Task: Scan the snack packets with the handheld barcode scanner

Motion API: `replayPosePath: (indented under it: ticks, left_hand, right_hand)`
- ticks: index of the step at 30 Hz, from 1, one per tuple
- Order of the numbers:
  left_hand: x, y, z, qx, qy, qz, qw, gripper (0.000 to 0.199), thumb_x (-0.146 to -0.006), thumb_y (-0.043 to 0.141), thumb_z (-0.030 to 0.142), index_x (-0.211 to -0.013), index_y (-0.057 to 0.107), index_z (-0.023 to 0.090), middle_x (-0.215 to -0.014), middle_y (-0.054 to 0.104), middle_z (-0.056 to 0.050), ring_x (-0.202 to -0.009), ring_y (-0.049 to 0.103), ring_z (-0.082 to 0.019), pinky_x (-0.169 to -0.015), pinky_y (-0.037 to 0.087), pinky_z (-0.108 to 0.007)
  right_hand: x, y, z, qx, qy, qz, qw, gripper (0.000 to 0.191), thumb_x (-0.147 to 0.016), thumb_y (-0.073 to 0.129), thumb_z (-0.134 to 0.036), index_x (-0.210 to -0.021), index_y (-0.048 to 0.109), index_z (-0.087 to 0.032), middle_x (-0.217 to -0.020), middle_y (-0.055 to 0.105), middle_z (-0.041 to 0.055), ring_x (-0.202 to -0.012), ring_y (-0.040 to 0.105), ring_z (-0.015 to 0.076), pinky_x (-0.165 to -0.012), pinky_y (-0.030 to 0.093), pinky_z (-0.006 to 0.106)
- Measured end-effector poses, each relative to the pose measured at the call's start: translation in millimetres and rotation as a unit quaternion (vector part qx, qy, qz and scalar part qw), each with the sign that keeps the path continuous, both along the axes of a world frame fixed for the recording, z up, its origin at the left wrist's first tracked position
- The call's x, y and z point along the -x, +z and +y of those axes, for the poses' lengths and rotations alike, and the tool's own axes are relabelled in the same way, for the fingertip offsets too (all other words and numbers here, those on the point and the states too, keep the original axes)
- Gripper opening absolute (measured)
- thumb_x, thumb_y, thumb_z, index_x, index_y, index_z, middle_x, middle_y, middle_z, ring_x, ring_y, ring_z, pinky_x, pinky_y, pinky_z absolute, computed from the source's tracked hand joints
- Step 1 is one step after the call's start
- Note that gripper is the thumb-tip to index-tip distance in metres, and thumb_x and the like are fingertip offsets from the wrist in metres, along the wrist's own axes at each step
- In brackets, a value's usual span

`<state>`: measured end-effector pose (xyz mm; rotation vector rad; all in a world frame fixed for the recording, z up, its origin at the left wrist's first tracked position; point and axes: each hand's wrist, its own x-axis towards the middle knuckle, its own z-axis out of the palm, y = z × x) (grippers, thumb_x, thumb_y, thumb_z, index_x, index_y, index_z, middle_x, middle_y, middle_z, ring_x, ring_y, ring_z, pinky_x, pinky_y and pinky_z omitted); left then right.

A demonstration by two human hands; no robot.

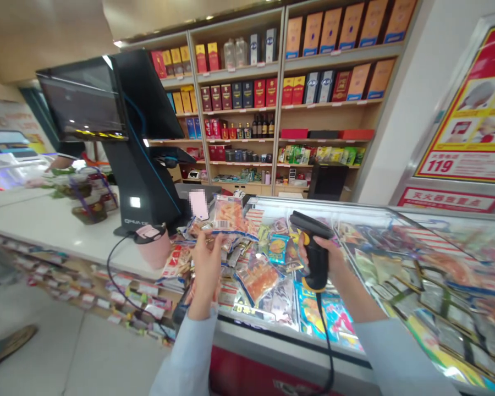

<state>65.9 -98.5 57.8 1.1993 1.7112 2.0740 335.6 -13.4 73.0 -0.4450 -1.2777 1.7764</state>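
Observation:
A black and yellow barcode scanner [317,256] is in my right hand [329,257], with the fingers wrapped round its grip and its cable hanging down. My left hand [206,267] pinches the lower edge of a clear snack packet [228,214], whose barcode faces me. The scanner's head points left toward that packet, with a gap between them. Below and between my hands lies another packet with orange contents [258,279], on the glass-topped case. Blue packets [319,313] show under the scanner.
A black point-of-sale terminal [144,181] and a pink cup [153,247] stand on the left of the white counter [61,234]. Packets fill the case [429,286] at right. Boxed goods line the back shelves [241,110]. Another person's foot [14,344] shows at lower left.

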Motion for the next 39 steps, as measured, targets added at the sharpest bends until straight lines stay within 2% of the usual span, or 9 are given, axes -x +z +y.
replayPosePath:
  ticks: [5,10,13,15,17,22,29,34,39]
  left_hand:
    - [41,-19.7,-11,-0.003,0.081,-0.017,0.997,0.031,-0.080,0.061,0.043,-0.097,0.054,0.019,-0.083,0.068,-0.004,-0.078,0.070,-0.020,-0.073,0.055,-0.032]
    - [71,-40.1,-10,0.067,0.169,0.063,0.981,0.033,-0.082,0.057,0.042,-0.102,0.058,0.015,-0.080,0.064,-0.005,-0.080,0.066,-0.022,-0.079,0.053,-0.039]
    - [74,-46.6,-12,0.113,0.256,0.146,0.949,0.032,-0.085,0.051,0.036,-0.107,0.059,0.013,-0.088,0.061,-0.008,-0.086,0.062,-0.025,-0.085,0.050,-0.044]
    - [71,-48.9,-11,0.125,0.319,0.200,0.918,0.034,-0.086,0.049,0.031,-0.111,0.058,0.010,-0.101,0.057,-0.014,-0.096,0.059,-0.028,-0.090,0.047,-0.046]
    - [67,-50.9,-9,0.126,0.351,0.242,0.895,0.038,-0.086,0.049,0.029,-0.116,0.056,0.007,-0.113,0.052,-0.019,-0.107,0.055,-0.030,-0.093,0.045,-0.047]
    - [61,-58.3,-1,0.131,0.333,0.280,0.891,0.039,-0.092,0.043,0.034,-0.120,0.056,0.012,-0.119,0.055,-0.018,-0.112,0.055,-0.030,-0.095,0.045,-0.047]
    - [63,-65.2,3,0.164,0.314,0.290,0.889,0.044,-0.095,0.036,0.036,-0.125,0.053,0.009,-0.125,0.057,-0.020,-0.118,0.053,-0.030,-0.100,0.043,-0.046]
    - [65,-65.9,7,0.156,0.309,0.308,0.886,0.041,-0.094,0.035,0.032,-0.122,0.054,0.008,-0.122,0.059,-0.020,-0.115,0.055,-0.030,-0.098,0.044,-0.047]
    - [63,-67.7,11,0.148,0.316,0.333,0.876,0.043,-0.092,0.036,0.029,-0.123,0.053,0.004,-0.125,0.056,-0.023,-0.116,0.055,-0.031,-0.098,0.045,-0.046]
  right_hand:
    - [48,-30.1,6,0.018,0.028,0.059,0.998,0.032,-0.066,0.067,-0.047,-0.076,0.063,-0.017,-0.055,0.056,0.0007,-0.041,0.049,0.0106,-0.034,0.042,0.020]
    - [70,-71.3,18,0.062,0.050,0.100,0.992,0.030,-0.072,0.066,-0.047,-0.078,0.062,-0.017,-0.057,0.056,-0.0007,-0.041,0.048,0.0101,-0.033,0.044,0.020]
    - [70,-84.5,22,0.092,0.070,0.087,0.990,0.028,-0.075,0.066,-0.045,-0.079,0.063,-0.017,-0.059,0.056,-0.0006,-0.044,0.050,0.0107,-0.034,0.046,0.020]
    - [69,-89.0,24,0.101,0.072,0.083,0.989,0.028,-0.075,0.066,-0.045,-0.077,0.063,-0.018,-0.058,0.056,-0.0007,-0.043,0.050,0.0107,-0.033,0.045,0.020]
    - [67,-92.3,25,0.107,0.066,0.082,0.989,0.028,-0.075,0.067,-0.045,-0.076,0.064,-0.017,-0.057,0.057,-0.0007,-0.042,0.050,0.0103,-0.033,0.045,0.020]
    - [69,-100.8,28,0.130,0.049,0.068,0.988,0.029,-0.071,0.070,-0.045,-0.074,0.063,-0.017,-0.055,0.057,-0.0005,-0.040,0.050,0.0105,-0.032,0.045,0.021]
    - [69,-106.2,31,0.146,0.051,0.068,0.986,0.027,-0.072,0.068,-0.044,-0.074,0.062,-0.018,-0.055,0.058,-0.0005,-0.040,0.051,0.0114,-0.032,0.045,0.021]
    - [69,-102.5,30,0.138,0.047,0.061,0.987,0.028,-0.075,0.067,-0.045,-0.075,0.063,-0.017,-0.054,0.057,-0.0009,-0.038,0.051,0.0106,-0.034,0.046,0.021]
    - [64,-90.7,30,0.119,0.026,0.063,0.991,0.030,-0.069,0.073,-0.045,-0.076,0.063,-0.017,-0.054,0.057,-0.0013,-0.038,0.050,0.0096,-0.034,0.044,0.019]
